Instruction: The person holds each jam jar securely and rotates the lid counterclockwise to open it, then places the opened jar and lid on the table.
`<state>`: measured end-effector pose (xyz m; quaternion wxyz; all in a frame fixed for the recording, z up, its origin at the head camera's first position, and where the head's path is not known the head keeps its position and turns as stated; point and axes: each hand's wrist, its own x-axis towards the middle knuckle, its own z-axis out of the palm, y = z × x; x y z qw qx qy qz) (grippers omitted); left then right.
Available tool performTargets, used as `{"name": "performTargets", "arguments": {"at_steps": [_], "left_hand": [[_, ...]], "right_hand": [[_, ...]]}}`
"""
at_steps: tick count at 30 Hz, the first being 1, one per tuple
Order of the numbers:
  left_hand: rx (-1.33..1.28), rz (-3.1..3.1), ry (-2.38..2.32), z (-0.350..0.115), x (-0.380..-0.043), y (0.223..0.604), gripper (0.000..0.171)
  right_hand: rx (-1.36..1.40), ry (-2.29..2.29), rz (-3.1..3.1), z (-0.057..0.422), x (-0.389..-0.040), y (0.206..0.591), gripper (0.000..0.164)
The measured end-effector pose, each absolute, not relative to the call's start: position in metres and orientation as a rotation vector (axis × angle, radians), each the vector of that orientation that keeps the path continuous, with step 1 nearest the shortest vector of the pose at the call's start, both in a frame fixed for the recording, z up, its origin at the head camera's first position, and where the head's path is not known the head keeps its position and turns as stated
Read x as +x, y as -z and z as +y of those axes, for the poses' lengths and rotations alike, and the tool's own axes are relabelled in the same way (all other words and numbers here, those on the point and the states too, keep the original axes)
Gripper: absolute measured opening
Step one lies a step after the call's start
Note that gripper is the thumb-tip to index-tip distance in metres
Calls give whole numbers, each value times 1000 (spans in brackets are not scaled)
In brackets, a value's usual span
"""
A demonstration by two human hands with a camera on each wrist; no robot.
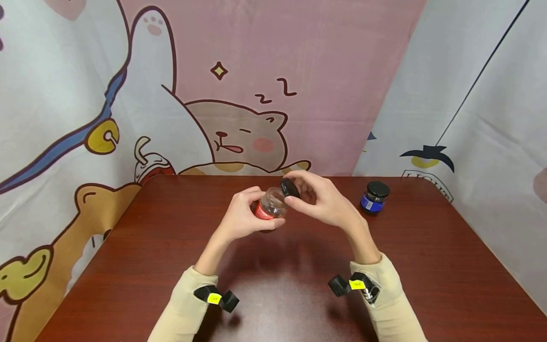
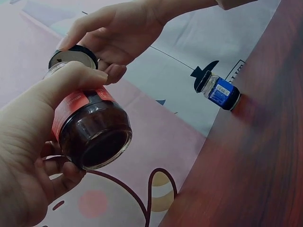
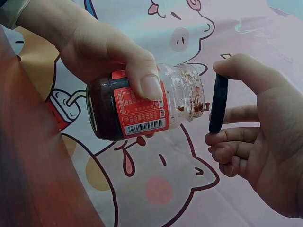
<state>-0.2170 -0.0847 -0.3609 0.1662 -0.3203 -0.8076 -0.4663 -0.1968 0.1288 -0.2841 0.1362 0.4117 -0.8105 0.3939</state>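
Gripping the jar [image 1: 272,202], the left hand [image 1: 241,216] partly hides its label [image 3: 141,111].

Smooth glass jar [image 3: 137,111], paper-like label [image 3: 142,116], smooth lid [image 3: 218,101], glossy wood-grained table [image 1: 273,294], creased cloth backdrop [image 1: 325,90]

Tabletop [image 1: 444,266]: reddish-brown, dark streaks of wood grain, pale sheen toward the near middle. Far corners rounded. Directly on it, toward the far edge at right, a small jar [image 1: 373,198] stands upright: black lid [image 1: 378,188] on, blue label [image 1: 372,204] round the body, white barcode patch [image 2: 222,90] showing.
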Motion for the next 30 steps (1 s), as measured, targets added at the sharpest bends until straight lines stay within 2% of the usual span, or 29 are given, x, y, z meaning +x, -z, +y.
{"name": "performTargets", "arguments": {"at_steps": [17,23,30], "left_hand": [[-814,-2305,1307,-95,-219,356,35],[-792,-2288,1291,-98,-219,354,35],[-748,-2298,1281,-103,-221,354,37]], "right_hand": [[1161,-1177,-2382,135,-226,314,44],[1122,-1190,-2405,130,-223,310,43],[1130,-1257,-2410,121,-204,289,41]]}}
